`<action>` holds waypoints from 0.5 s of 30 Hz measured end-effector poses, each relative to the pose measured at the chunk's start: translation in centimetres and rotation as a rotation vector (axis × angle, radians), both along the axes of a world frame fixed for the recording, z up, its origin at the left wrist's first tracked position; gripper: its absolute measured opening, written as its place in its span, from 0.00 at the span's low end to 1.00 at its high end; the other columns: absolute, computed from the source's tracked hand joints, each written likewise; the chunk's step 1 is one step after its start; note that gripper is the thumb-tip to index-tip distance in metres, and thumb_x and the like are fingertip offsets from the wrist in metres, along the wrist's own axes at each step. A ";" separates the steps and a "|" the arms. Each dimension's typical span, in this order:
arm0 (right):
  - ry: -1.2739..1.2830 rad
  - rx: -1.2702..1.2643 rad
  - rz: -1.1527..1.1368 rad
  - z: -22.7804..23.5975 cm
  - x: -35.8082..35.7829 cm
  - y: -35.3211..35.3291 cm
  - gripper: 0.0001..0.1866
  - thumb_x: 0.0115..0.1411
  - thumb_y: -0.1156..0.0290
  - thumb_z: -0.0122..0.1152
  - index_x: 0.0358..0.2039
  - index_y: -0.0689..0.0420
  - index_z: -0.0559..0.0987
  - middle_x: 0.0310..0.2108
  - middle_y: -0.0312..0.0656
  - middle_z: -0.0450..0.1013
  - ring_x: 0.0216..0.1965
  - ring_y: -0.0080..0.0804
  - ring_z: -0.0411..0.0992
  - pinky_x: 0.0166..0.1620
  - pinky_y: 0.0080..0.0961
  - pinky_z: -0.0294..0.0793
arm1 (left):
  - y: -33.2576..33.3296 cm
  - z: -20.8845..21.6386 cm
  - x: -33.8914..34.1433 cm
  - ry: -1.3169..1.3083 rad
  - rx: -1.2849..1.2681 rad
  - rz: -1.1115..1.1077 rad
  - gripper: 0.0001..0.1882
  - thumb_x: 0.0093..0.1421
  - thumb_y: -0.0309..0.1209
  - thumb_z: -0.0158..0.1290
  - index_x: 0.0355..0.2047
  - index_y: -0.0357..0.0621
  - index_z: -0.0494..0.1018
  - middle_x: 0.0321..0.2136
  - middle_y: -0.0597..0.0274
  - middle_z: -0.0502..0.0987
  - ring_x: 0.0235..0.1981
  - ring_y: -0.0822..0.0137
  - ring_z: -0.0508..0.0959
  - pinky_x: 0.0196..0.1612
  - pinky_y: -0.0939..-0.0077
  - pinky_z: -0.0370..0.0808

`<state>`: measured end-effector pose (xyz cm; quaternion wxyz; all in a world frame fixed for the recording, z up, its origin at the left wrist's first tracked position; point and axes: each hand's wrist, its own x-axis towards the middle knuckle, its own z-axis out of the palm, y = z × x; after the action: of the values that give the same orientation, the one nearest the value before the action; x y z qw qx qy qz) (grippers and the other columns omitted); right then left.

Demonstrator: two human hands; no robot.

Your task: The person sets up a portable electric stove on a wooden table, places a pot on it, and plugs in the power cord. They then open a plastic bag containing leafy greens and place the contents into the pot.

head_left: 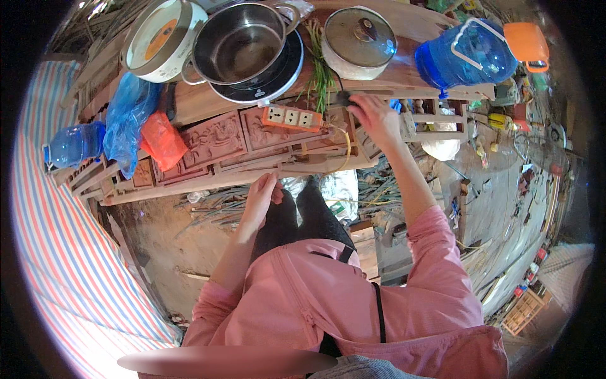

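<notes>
My right hand (377, 121) reaches over the bench's front edge, its fingers closed on a black plug (343, 98) with a dark cord running up from it. To the left of the plug lies an orange power strip (291, 118) with white sockets and a yellow cable (348, 151). Long green stalks (320, 72) hang over the edge between the two. My left hand (261, 197) is held low, near the bench's lower rail, with curled fingers and nothing visible in them. Behind the power strip, an empty steel pot (240, 47) rests on a black induction cooker (268, 88).
A glass-lidded pot (360, 41), a blue water jug (464, 57) and an orange cup (526, 46) stand at the back right. At the left are a white cooker (163, 41), a blue plastic bag (130, 114), a red bag (163, 141) and another blue bottle (74, 145). Wood scraps litter the floor.
</notes>
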<state>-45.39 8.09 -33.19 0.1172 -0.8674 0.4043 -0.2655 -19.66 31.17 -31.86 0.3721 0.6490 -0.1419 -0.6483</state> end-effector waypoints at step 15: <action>0.041 0.550 0.012 -5.4 6.7 2.7 0.12 0.61 0.62 0.56 0.41 0.55 0.76 0.32 0.48 0.77 0.36 0.51 0.75 0.38 0.44 0.73 | 1.2 -0.3 1.2 -0.014 0.040 0.148 0.19 0.67 0.46 0.48 0.28 0.42 0.70 0.19 0.68 0.70 0.21 0.76 0.71 0.27 0.81 0.70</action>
<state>-38.64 10.77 -38.58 0.3415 -0.8106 0.4583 -0.1274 -18.45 32.33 -32.16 0.4049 0.6695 -0.0832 -0.6171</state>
